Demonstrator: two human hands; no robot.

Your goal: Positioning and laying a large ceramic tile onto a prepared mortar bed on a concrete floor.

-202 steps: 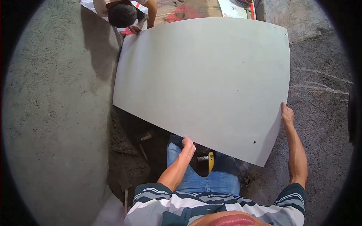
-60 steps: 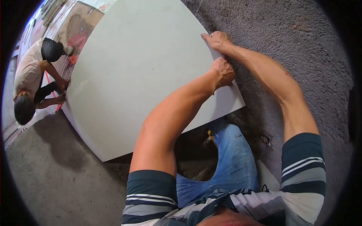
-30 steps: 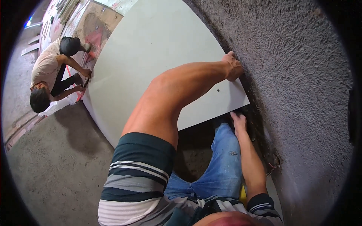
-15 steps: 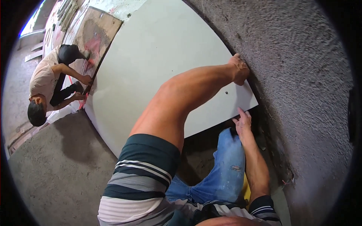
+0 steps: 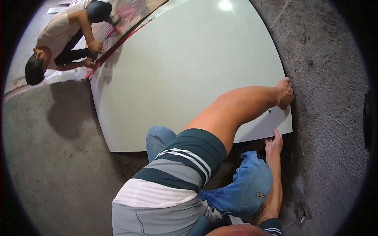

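Observation:
A large, flat white panel point(image 5: 185, 74) fills the middle of the view, with a small dark dot or hole near its right corner. Across it reaches my left arm, and my left hand point(image 5: 285, 93) is closed around the panel's right edge, its fingertips hidden on the far side. Lower down, my right hand point(image 5: 274, 143) grips the near edge close to that corner, thumb on top and the other fingers partly hidden beneath. At the panel's left edge, another person's hands point(image 5: 93, 54) work beside a red strip point(image 5: 126, 39).
The crouching co-worker point(image 5: 59, 31) is at the upper left, next to a stained wooden board point(image 5: 136, 13). A rough grey wall point(image 5: 327, 86) runs close along the panel's right edge. Grey concrete floor point(image 5: 59, 169) lies to the left. My knees in jeans point(image 5: 254, 177) are by the near edge.
My view has turned, and the panel now sits squarer and lower in it. Both my hands keep their places on its edges. My left knee has come into sight by the near edge.

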